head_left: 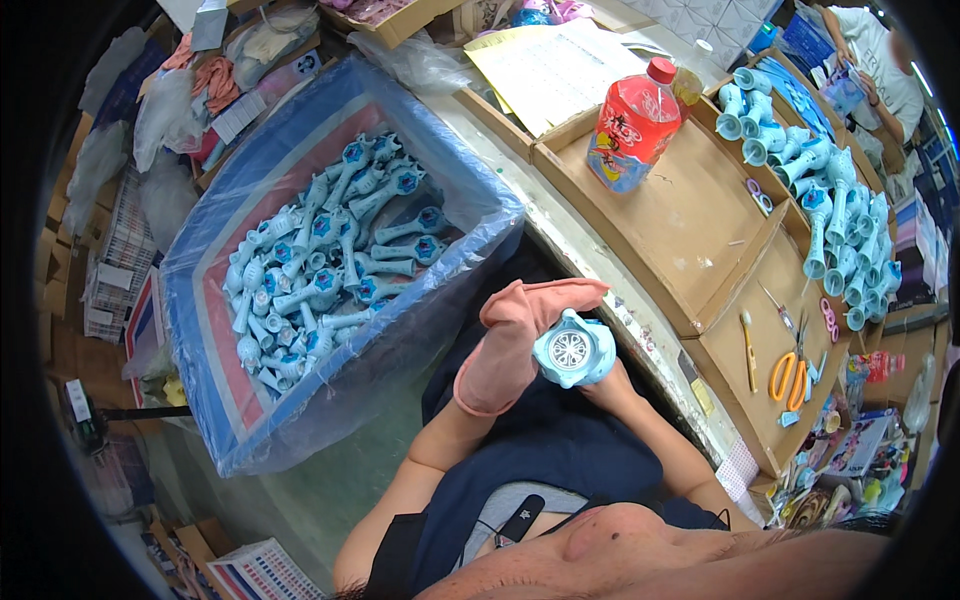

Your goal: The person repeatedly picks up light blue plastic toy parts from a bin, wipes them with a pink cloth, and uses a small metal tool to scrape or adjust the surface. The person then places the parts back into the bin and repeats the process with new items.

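The left hand (pixel 510 345), in a pink cloth glove, lies against the round light-blue plastic toy (pixel 572 348); its fingers look loosely curled; the right hand (pixel 612 385) grips the toy from below, over the lap, beside the big blue-lined box (pixel 250 420) of blue toy wands (pixel 335 255).

Bench: a long white worktop (pixel 590 262) ran diagonally at the person's right, carrying shallow cardboard trays.
Near tray: a brown cardboard tray (pixel 690 225) held a red drink bottle (pixel 632 123) with a red cap, standing upright.
Far tray: pale blue toy wands (pixel 835 215) lay heaped along its far side.
Lower tray: orange-handled scissors (pixel 788 375) and a yellow-handled tool (pixel 748 345) lay near each other.
Far end: a sheet of yellow paper (pixel 555 65) lay beyond the trays.
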A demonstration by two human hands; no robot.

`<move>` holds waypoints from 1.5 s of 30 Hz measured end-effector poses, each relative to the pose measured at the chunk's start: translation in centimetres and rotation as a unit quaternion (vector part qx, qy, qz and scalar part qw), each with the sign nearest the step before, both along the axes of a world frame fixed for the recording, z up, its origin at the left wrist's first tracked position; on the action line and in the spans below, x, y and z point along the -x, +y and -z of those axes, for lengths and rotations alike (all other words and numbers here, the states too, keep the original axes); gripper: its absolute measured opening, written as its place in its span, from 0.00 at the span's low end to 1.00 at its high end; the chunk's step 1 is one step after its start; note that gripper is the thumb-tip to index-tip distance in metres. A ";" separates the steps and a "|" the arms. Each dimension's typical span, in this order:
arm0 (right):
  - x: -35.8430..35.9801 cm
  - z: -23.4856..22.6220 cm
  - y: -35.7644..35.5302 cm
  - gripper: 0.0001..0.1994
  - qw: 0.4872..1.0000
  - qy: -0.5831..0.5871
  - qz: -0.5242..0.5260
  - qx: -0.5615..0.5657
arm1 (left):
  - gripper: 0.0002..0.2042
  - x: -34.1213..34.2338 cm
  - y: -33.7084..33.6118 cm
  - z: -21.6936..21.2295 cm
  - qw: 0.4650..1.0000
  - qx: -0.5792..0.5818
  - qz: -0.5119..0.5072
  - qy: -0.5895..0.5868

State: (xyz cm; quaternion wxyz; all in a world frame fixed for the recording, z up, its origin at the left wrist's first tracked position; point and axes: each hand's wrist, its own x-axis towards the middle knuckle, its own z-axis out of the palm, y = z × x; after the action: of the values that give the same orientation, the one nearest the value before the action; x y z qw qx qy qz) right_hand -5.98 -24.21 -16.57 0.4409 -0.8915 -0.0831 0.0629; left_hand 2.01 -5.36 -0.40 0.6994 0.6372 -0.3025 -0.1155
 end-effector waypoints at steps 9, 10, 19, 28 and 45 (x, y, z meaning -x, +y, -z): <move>0.2 -4.2 0.2 0.14 0.992 -0.105 0.005 -0.063 | 0.17 0.8 -0.5 0.7 0.996 0.038 -0.055 0.055; 0.1 -4.4 0.4 0.17 0.994 -0.094 0.014 -0.056 | 0.17 0.8 -0.7 0.8 0.988 0.083 -0.057 0.120; -0.3 -5.4 1.5 0.28 0.992 -0.014 0.104 -0.076 | 0.31 1.1 -1.9 2.7 0.967 0.137 -0.091 0.193; -0.7 -6.1 1.0 0.27 0.994 0.052 0.079 -0.049 | 0.32 0.5 -1.7 3.3 0.954 0.138 -0.099 0.247; 1.9 -14.0 -6.8 0.26 0.971 0.224 -0.070 -0.043 | 0.27 -1.5 -2.0 4.4 0.827 0.351 -0.091 0.430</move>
State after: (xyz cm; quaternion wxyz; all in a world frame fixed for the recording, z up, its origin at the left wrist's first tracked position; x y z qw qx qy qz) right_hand -7.87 -31.05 -2.54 0.4803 -0.8271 -0.0473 0.2881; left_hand 3.49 -7.32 -4.82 0.9426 0.2591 0.0681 -0.1991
